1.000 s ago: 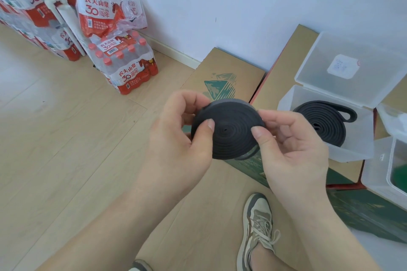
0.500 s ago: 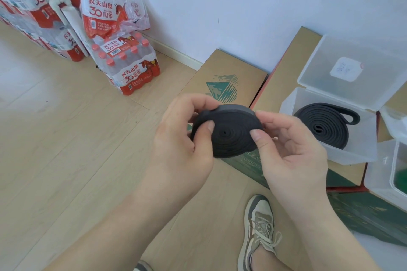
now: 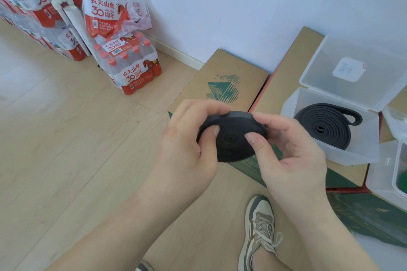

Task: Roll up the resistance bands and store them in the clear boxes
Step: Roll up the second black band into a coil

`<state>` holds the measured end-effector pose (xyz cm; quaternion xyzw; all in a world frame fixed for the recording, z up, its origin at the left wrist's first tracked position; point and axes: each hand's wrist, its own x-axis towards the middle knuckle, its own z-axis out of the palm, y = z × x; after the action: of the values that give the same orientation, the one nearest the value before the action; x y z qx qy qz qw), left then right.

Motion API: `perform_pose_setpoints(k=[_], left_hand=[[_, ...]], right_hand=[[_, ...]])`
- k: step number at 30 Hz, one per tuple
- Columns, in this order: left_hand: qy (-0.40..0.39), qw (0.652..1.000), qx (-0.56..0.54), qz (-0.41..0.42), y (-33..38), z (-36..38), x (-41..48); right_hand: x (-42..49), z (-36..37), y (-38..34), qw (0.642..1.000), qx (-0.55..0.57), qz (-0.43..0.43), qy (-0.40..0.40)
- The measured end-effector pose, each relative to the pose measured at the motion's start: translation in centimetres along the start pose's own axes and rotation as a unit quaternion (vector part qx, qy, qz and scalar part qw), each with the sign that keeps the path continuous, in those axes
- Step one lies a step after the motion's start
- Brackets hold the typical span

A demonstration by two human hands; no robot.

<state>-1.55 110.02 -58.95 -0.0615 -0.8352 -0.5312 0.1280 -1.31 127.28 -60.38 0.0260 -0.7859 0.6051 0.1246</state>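
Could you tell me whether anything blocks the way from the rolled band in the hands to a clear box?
The open clear box already holds a coiled black band. Otherwise, nothing visible stands between it and the rolled band held by the left hand and right hand.

The floor (image 3: 66, 149) is light wood, and the wall (image 3: 220, 2) is plain white. Packs of water bottles (image 3: 130, 66) stand by the wall, far up and left of the fingers. Cardboard boxes (image 3: 229, 79) lie just behind them.

I log: black rolled band (image 3: 231, 138); black band (image 3: 323, 125) in clear box (image 3: 352, 156); red-white bottle packs (image 3: 132, 68); tan-green cartons (image 3: 222, 86).
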Motion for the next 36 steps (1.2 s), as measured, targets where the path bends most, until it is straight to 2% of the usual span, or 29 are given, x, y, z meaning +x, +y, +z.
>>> perform_pose_setpoints(k=[5, 9, 12, 15, 21, 26, 30, 34, 36], left_hand=[[0.005, 0.999, 0.01, -0.036, -0.2, 0.3, 0.0], [-0.043, 0.995, 0.077, 0.039, 0.4, 0.2, 0.0], [-0.051, 0.995, 0.073, 0.054, 0.4, 0.3, 0.0], [-0.018, 0.999, 0.035, 0.017, 0.1, 0.3, 0.0], [-0.037, 0.999, 0.019, -0.021, 0.1, 0.3, 0.0], [-0.082, 0.994, 0.065, 0.022, 0.5, 0.1, 0.0], [-0.079, 0.996, 0.05, 0.01, 0.1, -0.1, 0.2], [-0.072, 0.996, 0.047, 0.016, -0.3, -0.1, 0.0], [-0.054, 0.998, 0.042, 0.006, -0.7, -0.1, 0.0]], right_hand=[[0.1, -0.1, 0.2, 0.998, -0.037, -0.042, -0.022], [0.1, -0.3, 0.5, 0.992, -0.069, -0.092, -0.043], [-0.2, -0.1, 0.4, 0.996, -0.061, -0.057, -0.031], [0.0, -0.3, 0.4, 0.999, -0.044, -0.018, -0.019], [0.2, -0.5, 0.3, 0.997, -0.05, -0.037, -0.046], [0.1, -0.5, 0.6, 0.993, -0.063, -0.063, -0.072], [-0.1, -0.5, 0.6, 0.997, -0.038, -0.005, -0.064], [0.6, -1.4, 0.9, 0.994, -0.063, -0.05, -0.077], [0.7, -1.8, 1.1, 0.994, -0.06, -0.042, -0.083]])
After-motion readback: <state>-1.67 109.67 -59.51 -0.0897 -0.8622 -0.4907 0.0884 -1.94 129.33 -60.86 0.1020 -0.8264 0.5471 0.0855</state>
